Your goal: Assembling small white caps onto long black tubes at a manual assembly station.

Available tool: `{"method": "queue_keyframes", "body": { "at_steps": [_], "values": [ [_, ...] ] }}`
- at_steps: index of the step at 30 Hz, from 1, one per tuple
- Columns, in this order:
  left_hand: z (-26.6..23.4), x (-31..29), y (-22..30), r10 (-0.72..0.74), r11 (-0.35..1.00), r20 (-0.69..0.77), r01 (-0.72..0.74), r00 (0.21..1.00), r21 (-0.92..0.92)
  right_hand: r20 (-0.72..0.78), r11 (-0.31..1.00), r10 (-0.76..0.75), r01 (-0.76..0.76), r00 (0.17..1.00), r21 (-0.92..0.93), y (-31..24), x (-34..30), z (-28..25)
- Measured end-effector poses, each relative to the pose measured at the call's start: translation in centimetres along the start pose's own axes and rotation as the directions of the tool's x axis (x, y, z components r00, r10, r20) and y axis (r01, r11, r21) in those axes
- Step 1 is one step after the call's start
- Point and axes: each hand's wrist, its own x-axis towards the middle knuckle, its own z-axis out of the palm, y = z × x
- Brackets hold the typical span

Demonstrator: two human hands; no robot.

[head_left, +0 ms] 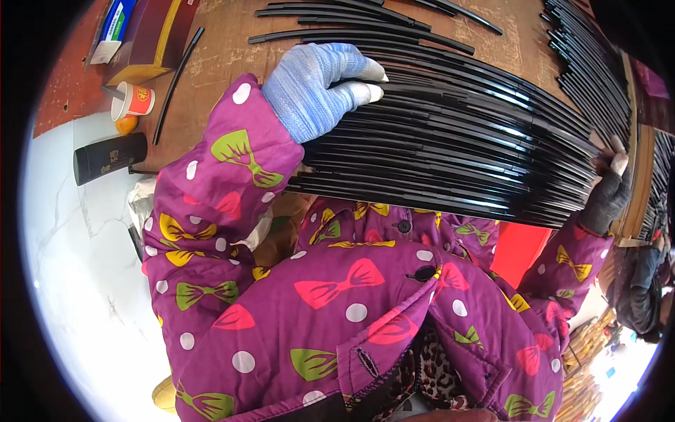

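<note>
A wide row of long, thin, glossy black strips (450,133) lies side by side across the wooden table in front of me. My left hand (313,88), in a blue knitted glove with pale fingertips, is over their left part. Its thumb and index finger are closed in a pinch on a black strip near the far side of the row. At the right ends of the strips is my right hand (610,190), in a dark grey glove with bare-looking fingertips. Its thumb and finger close around strip ends; exactly how many cannot be seen.
More black strips (365,28) lie loose at the back, with another bundle (590,63) at the far right. Left stand a dark red box (151,35), a paper cup (132,100), an orange fruit (126,124) and a black cylinder (110,158). Another person (640,288) is at the right edge.
</note>
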Motion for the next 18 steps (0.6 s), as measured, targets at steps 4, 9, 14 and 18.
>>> {"method": "queue_keyframes", "body": {
  "at_steps": [4, 9, 14, 18],
  "values": [
    [0.9, 0.2, -0.2, 0.052, 0.997, 0.050, -0.055, 0.997, 0.055, 0.076, 0.976, -0.005, -0.011, 0.997, 0.217, -1.5, -3.0, 3.0],
    [2.7, 0.5, 1.9, 0.180, 0.961, 0.087, -0.194, 0.980, 0.199, 0.532, 0.988, 0.004, -0.086, 0.847, 0.129, -8.6, -8.1, 8.0],
    [2.9, 0.2, 2.3, 0.201, 0.957, 0.141, -0.225, 0.969, 0.183, 0.619, 0.905, 0.027, -0.283, 0.785, 0.318, -9.7, -9.2, 9.3],
    [1.3, 0.1, -0.1, 0.162, 0.962, 0.098, -0.179, 0.982, 0.207, 0.521, 0.867, 0.027, -0.279, 0.853, 0.412, -6.6, -6.2, 6.6]
  ]
}}
